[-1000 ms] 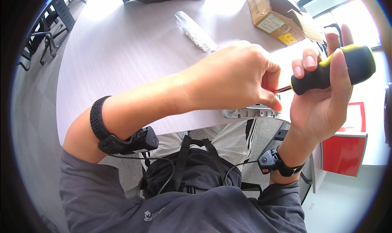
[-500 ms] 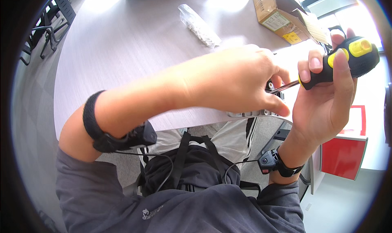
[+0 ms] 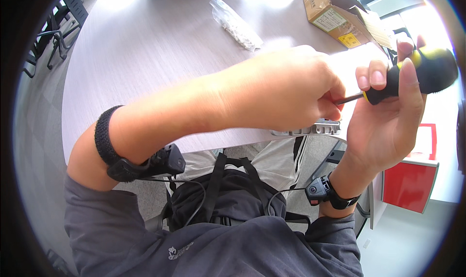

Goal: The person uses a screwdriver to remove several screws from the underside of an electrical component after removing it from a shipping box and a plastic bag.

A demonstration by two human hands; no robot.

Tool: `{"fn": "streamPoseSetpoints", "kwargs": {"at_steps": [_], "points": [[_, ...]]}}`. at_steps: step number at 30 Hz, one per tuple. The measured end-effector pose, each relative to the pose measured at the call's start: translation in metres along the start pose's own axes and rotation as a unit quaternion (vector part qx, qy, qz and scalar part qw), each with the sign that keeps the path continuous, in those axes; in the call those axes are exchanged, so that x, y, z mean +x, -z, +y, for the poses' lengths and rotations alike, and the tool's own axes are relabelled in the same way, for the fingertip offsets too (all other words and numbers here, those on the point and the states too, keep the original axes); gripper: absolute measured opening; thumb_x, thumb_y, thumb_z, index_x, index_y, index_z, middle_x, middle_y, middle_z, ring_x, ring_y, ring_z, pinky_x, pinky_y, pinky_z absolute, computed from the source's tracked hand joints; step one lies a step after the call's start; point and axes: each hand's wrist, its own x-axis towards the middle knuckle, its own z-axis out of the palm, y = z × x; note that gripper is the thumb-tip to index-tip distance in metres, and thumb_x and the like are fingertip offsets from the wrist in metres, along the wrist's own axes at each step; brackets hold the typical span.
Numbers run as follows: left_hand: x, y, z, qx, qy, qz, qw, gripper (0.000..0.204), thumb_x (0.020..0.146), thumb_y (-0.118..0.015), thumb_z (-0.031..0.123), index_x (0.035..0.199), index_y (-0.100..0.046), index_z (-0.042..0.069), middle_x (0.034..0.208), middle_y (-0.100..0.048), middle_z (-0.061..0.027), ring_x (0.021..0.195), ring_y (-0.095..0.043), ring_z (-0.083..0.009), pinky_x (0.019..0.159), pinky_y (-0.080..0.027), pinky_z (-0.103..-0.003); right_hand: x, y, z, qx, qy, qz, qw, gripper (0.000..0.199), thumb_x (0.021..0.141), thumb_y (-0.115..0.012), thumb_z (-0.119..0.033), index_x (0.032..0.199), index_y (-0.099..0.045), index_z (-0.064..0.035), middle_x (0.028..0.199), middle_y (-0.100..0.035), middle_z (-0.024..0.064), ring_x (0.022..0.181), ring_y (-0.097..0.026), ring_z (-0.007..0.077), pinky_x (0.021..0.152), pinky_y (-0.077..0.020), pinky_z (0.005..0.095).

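Note:
My right hand [image 3: 388,107] is closed around the black-and-yellow handle of a screwdriver [image 3: 383,88], raised at the right over the table edge. Its metal shaft points left, toward my left hand [image 3: 301,90], whose fingers are pinched together at the tip. Whether a small part sits between those fingertips is hidden. Under the left hand, at the table's near edge, lies a grey slotted part [image 3: 315,127], mostly covered by the hand.
On the pale table [image 3: 145,58] lies a clear plastic bag of small white pieces [image 3: 238,29]. An open cardboard box [image 3: 335,22] stands at the far right. A red panel [image 3: 410,187] is at the lower right, chairs [image 3: 60,29] at the far left.
The left fingers have drawn together at the screwdriver tip, and the hand has risen slightly off the grey part. The screwdriver has shifted a little right, its handle blurred.

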Motion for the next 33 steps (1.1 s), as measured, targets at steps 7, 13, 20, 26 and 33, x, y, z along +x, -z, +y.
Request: {"fn": "streamPoseSetpoints", "kwargs": {"at_steps": [7,13,20,26,33], "points": [[-0.006,0.007,0.016,0.059,0.066,-0.021,0.996,0.024,0.077,-0.07,0.022,0.091,-0.071,0.002,0.081,-0.069,-0.0173,0.077,-0.067,-0.0322,0.073,-0.051,-0.039,-0.011,-0.01,0.001,-0.001,-0.036,-0.041,0.999,0.052,0.094,-0.053,-0.016,0.138,-0.033,0.0038,0.117,-0.057,0.0103,0.079,-0.053,0.0171,0.067,-0.0403,0.0325],[-0.004,0.006,0.013,0.004,0.028,-0.004,1.0,0.023,0.078,-0.069,0.019,0.093,-0.071,0.002,0.08,-0.069,-0.0173,0.077,-0.067,-0.0328,0.074,-0.051,-0.039,-0.012,-0.011,0.001,0.011,-0.018,-0.016,1.0,0.05,0.094,-0.052,-0.015,0.137,-0.035,0.004,0.119,-0.056,0.0096,0.08,-0.053,0.0173,0.068,-0.0413,0.0327],[-0.002,0.007,0.006,0.032,0.023,-0.014,0.999,0.019,0.077,-0.07,0.017,0.089,-0.071,0.002,0.077,-0.068,-0.017,0.074,-0.066,-0.0329,0.071,-0.051,-0.04,-0.01,0.004,0.002,0.006,-0.023,-0.02,1.0,0.051,0.094,-0.053,-0.016,0.136,-0.035,0.0061,0.117,-0.054,0.0109,0.079,-0.053,0.0166,0.069,-0.0417,0.0333],[-0.004,-0.005,0.011,0.154,-0.004,0.063,0.986,0.021,0.075,-0.072,0.019,0.089,-0.071,0.004,0.081,-0.069,-0.0158,0.076,-0.066,-0.0333,0.07,-0.051,-0.041,-0.011,-0.003,-0.003,-0.004,-0.027,-0.002,1.0,0.047,0.094,-0.054,-0.014,0.133,-0.038,0.0068,0.112,-0.052,0.011,0.079,-0.053,0.0172,0.071,-0.0411,0.035],[-0.003,-0.005,0.008,0.159,0.0,0.038,0.987,0.029,0.075,-0.074,0.027,0.086,-0.07,0.001,0.077,-0.067,-0.0159,0.077,-0.066,-0.0334,0.073,-0.051,-0.041,-0.007,-0.006,0.0,0.021,-0.045,-0.017,0.999,0.043,0.094,-0.054,-0.015,0.128,-0.042,0.0068,0.108,-0.051,0.0105,0.078,-0.053,0.0176,0.07,-0.0405,0.0334]]}}
